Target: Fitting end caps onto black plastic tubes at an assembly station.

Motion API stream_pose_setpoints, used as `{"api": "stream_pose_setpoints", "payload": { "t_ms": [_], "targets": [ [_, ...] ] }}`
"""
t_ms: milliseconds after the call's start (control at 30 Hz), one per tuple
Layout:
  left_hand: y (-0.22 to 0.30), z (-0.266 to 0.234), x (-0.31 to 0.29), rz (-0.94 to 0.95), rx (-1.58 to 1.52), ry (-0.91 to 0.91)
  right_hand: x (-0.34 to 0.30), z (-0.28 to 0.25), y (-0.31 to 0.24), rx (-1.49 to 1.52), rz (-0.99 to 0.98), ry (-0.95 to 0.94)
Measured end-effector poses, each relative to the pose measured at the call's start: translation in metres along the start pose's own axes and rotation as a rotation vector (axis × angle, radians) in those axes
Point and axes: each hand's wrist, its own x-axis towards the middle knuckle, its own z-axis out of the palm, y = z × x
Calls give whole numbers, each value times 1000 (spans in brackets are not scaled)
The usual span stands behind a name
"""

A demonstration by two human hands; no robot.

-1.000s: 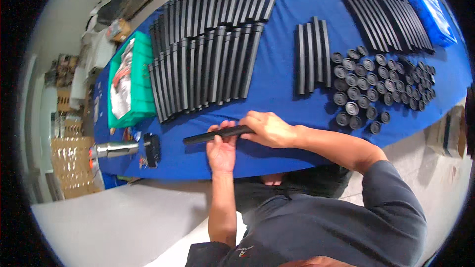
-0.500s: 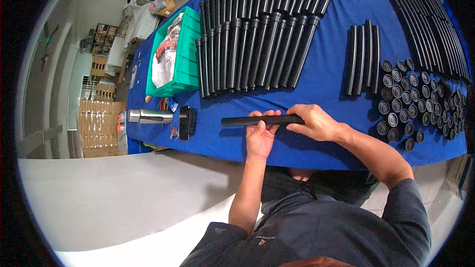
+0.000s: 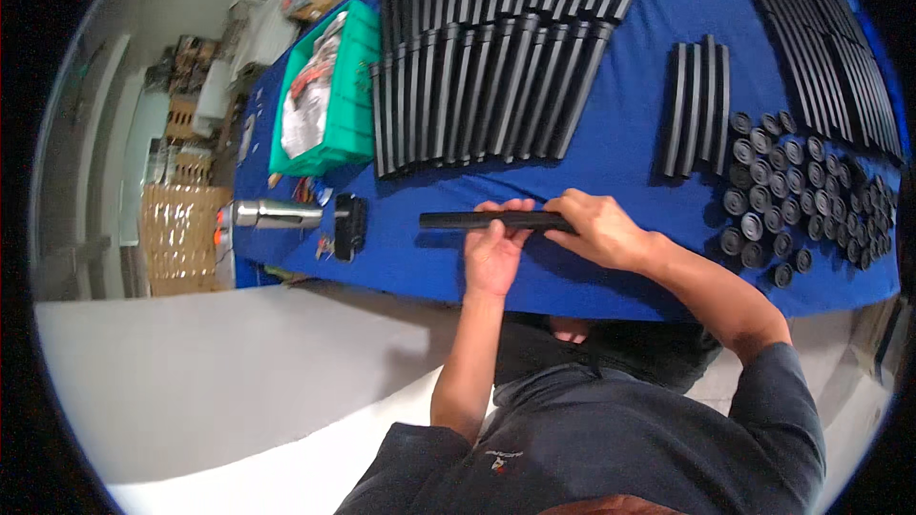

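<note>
A straight black tube (image 3: pixel 448 220) lies level across both my hands, just above the near part of the blue-covered table. My left hand (image 3: pixel 494 253) holds it near the middle, thumb in front and fingers behind. Wrapped over the tube's right end is my right hand (image 3: pixel 603 232), which hides that end. Several loose black tubes (image 3: pixel 697 110) without visible caps lie beyond my right hand. To the right of them sit many round black caps (image 3: pixel 760 198) with ringed faces.
Two rows of black tubes with collared ends (image 3: pixel 496 86) fill the far middle. More thin tubes (image 3: pixel 821 48) lie far right. At left stand a green crate (image 3: pixel 348 105) holding plastic-wrapped stuff, a steel flask (image 3: pixel 277 214) and a black case (image 3: pixel 350 227). The blue cloth's near edge (image 3: pixel 630 310) runs before me.
The whole view has shifted slightly, with the table's things now a little higher and further left. Both hands keep their hold on the tube, my right hand still at its right end.
</note>
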Motion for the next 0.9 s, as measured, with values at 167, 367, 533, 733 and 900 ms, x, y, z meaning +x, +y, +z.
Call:
{"api": "stream_pose_setpoints", "payload": {
  "t_ms": [167,367,533,733,900],
  "targets": [
    [3,5,0,2,-14,-57,5,-8,-5,227,164,-36],
    [2,1,-1,-8,3,-51,8,-15,-9,174,166,-119],
    [1,5,-1,-7,-6,-22,3,-7,-9,144,113,-25],
    [1,1,-2,18,3,-40,6,-7,-12,118,116,-10],
    [-1,7,-1,16,20,-4,3,-5,-10,15,58,0]
  ]
}}
